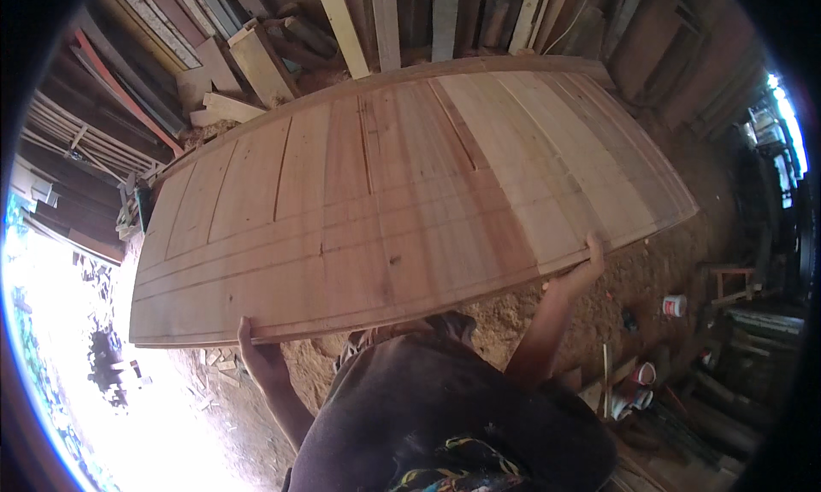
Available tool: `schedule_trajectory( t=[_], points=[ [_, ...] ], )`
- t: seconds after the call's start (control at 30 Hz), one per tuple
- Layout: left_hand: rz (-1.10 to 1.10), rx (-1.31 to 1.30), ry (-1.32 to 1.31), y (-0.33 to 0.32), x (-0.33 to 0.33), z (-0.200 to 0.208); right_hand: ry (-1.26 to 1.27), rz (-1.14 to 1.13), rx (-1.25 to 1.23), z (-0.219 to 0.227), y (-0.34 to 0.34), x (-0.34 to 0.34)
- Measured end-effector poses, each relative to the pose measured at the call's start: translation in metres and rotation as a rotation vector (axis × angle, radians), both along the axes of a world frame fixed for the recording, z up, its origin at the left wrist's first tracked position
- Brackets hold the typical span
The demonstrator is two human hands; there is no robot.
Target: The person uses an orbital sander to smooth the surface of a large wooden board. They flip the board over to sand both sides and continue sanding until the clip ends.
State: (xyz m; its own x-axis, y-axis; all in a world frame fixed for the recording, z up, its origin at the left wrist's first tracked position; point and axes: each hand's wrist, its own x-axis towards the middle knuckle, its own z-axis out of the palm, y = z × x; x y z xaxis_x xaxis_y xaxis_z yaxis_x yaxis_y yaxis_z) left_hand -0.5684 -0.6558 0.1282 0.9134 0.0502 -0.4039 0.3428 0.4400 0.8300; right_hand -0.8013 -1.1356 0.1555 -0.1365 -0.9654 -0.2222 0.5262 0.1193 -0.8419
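- One big panel [393, 227] out in front of the person, near edge at the waist.
- Boards look joined edge to edge, so I'd call that bit done. Lines [376, 206] are drawn across, and a few dark grooves [456, 124] run only partway; can't tell if they're finished.
- Wood looks bare to me, no coating I can make out.
- Left hand [261, 361] is clamped on the near edge, thumb on top; right hand [581, 274] likewise, well apart. So letting go isn't done yet.
- Can't tell from here what's propping it underneath.
- Planks [385, 22] past the far edge, white tub [675, 306] off right.
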Motion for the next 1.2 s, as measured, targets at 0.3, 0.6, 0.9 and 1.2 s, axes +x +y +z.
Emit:
schedule_trajectory(
  t=[0.3, 0.6, 0.9, 1.2],
  points=[
    [-0.464, 1.028, -0.145, 0.066, 0.016, 0.045, 0.036, 0.046, -0.075, 0.047, -0.043, 0.016],
    [-0.327, 1.854, -1.084, 0.013, 0.055, 0.075, 0.093, 0.027, -0.116, 0.047, -0.06, 0.006],
    [-0.589, 1.757, -1.401, 0.011, 0.104, 0.132, 0.126, -0.003, -0.113, 0.082, -0.06, 0.024],
    [-0.756, 1.8, -1.373, -0.028, 0.214, 0.243, 0.181, 0.058, -0.477, 0.155, -0.129, 0.066]
  ],
)
